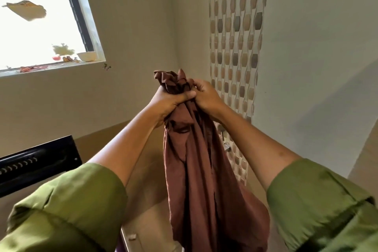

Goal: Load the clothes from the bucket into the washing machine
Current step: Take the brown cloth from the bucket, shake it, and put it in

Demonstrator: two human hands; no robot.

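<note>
The brown garment (pixel 204 170) hung at centre frame, its top bunched and its tail trailing to the lower edge. I judged it should be kept gathered and lowered tail first into the drum, which I could not see. My left hand (pixel 171 101) and right hand (pixel 206 94) touched, both curled tight round the bunched top.

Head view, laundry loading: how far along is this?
Done: nothing can be confirmed; neither bucket nor drum shows. In hand: left hand and right hand together grip a bunched brown garment, held high and hanging down. Left: getting it into the machine; any remaining clothes are unseen.
</note>
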